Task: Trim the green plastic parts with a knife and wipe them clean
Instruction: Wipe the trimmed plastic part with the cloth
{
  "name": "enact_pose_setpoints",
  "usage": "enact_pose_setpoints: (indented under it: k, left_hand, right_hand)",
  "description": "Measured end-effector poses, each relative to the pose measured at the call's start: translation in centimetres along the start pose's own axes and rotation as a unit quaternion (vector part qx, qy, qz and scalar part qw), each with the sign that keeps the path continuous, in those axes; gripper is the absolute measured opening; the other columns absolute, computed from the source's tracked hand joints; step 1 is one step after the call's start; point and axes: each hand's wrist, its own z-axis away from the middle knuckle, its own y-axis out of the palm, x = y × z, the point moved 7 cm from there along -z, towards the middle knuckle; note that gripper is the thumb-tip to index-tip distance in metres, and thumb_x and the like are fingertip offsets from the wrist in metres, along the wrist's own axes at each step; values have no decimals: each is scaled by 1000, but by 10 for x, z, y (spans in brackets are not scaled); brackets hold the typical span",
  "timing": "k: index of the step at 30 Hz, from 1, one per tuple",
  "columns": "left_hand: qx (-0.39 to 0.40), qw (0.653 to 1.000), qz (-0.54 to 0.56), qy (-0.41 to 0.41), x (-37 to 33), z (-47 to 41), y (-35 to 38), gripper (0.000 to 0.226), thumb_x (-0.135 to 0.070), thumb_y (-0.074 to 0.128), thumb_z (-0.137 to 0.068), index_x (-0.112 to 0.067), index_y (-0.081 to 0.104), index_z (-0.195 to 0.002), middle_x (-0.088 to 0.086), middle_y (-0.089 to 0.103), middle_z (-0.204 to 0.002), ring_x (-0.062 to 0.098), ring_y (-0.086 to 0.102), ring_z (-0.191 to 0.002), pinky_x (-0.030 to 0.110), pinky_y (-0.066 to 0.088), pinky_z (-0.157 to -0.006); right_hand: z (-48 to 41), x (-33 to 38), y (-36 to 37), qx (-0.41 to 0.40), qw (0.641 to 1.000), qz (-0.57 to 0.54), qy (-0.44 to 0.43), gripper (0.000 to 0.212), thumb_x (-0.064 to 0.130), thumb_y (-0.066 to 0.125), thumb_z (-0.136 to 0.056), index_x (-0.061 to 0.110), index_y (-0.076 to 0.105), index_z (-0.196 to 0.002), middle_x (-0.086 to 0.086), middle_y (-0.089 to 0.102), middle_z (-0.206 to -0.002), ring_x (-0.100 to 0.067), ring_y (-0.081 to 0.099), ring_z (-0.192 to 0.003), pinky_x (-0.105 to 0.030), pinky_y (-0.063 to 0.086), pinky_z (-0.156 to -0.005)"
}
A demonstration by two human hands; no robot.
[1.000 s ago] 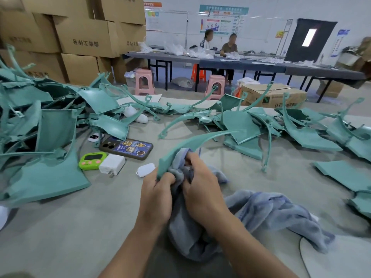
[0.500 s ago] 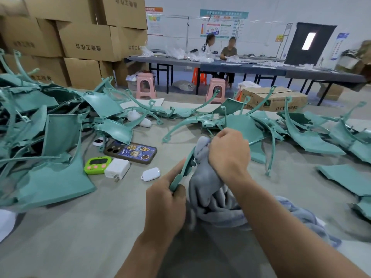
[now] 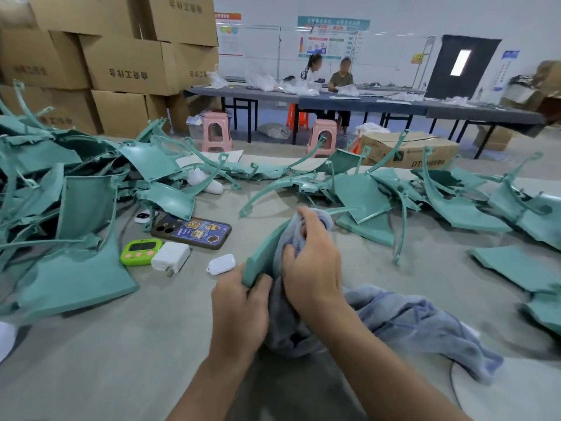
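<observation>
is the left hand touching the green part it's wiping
Touching. The head view shows the left hand gripping the green part's lower end, fingers wrapped over its edge.

Cloth (image 3: 303, 317) hides the green part's (image 3: 262, 258) middle — no knife discernible.

1. White wall (image 3: 394, 22) with posters (image 3: 333, 36).
2. Dark door (image 3: 464, 66) with a bright pane.
3. Long dark tables (image 3: 364, 103); two people sit behind.
4. Pink stools (image 3: 216, 130) on grey floor (image 3: 534, 147).
5. Stacked cartons (image 3: 121, 62), left.
</observation>
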Motion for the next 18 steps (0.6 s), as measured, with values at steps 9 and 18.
enact_pose_setpoints:
  k: [9, 18]
  left_hand:
    - [3, 990, -88, 113, -30, 5, -3, 33, -16, 54, -84, -27, 52, -114, -31, 57, -68, -8, 51, -58, 2, 34, -53]
    - [-69, 989, 28, -128, 13, -5, -2, 10, -18, 72, -89, -22, 63, -87, -21, 70, -75, 1, 66, -72, 12, 48, -62]
  right_hand:
    - [-61, -74, -84, -118, 974, 94, 171, 21, 6, 58, -80, 22, 54, -93, 3, 60, -77, -27, 58, -76, -35, 45, -63]
    - [3, -128, -105, -208, 877, -329, 281, 12, 4, 71, -90, 15, 68, -84, -8, 62, -79, -22, 56, -75, -41, 54, -72]
